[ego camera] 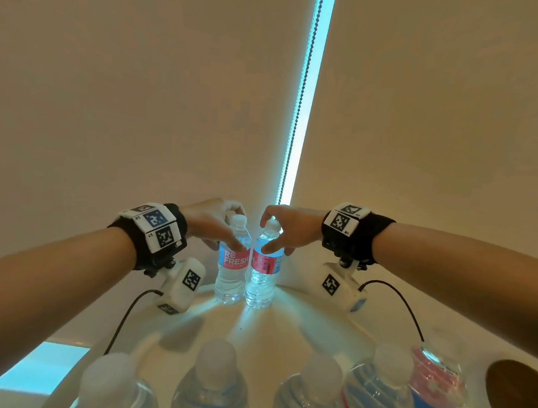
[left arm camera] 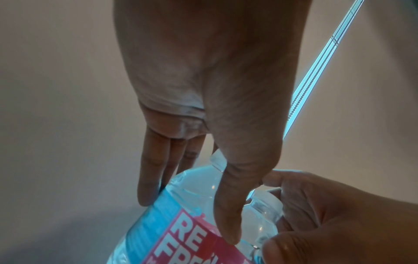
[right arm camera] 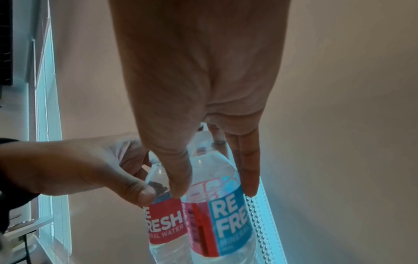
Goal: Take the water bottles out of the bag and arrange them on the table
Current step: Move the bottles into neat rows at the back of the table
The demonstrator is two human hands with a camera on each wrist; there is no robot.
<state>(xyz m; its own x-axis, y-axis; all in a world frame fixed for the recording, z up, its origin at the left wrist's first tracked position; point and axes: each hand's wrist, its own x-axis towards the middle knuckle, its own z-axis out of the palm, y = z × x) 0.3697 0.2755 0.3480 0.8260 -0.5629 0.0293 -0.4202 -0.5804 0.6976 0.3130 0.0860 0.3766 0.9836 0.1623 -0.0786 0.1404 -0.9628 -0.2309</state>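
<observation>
Two clear water bottles with red and blue labels stand upright, side by side, at the far edge of the white table (ego camera: 289, 332). My left hand (ego camera: 226, 229) grips the left bottle (ego camera: 230, 276) at its shoulder, thumb on the front at the label's top and fingers behind. My right hand (ego camera: 275, 237) holds the right bottle (ego camera: 262, 281) the same way, just below its cap. In the left wrist view my left hand (left arm camera: 190, 219) clasps the left bottle (left arm camera: 167, 232). The right wrist view has my right hand (right arm camera: 214, 192) around the right bottle (right arm camera: 226, 232). No bag is in view.
Several more capped water bottles (ego camera: 211, 385) stand in a row along the table's near edge. A drawn blind with a bead chain (ego camera: 300, 112) hangs right behind the far bottles. A brown rounded object (ego camera: 513, 394) shows at the lower right. Camera cables hang below both wrists.
</observation>
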